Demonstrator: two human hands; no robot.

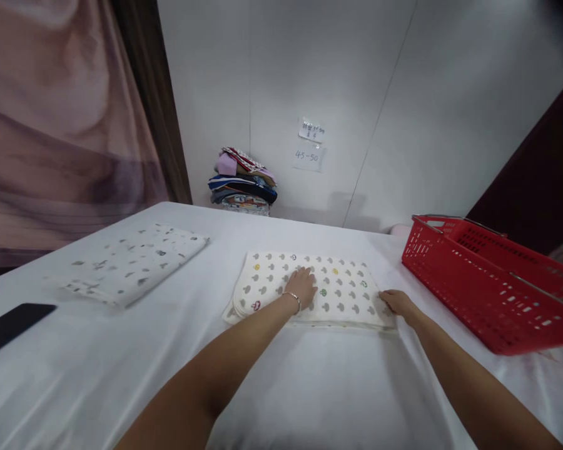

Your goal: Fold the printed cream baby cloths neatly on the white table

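Observation:
A folded cream-white blanket [342, 303] with grey mushroom prints and a few yellow, green and red ones lies in front of me. Its layers show along the near and left edges. My left hand [303, 287], a bracelet at its wrist, rests flat on the middle of it with the fingers stretched out. At the blanket's right edge, my right hand [398, 302] has its fingers bent around the border, pinching it; the thumb is partly hidden.
Another folded white cloth [141, 262] with small leaf-like prints lies to the left, near a dark phone-like slab [14, 322]. A red plastic basket [469, 287] stands at the right. Behind the white-covered table [281, 387] rises a stack of folded fabrics [244, 184].

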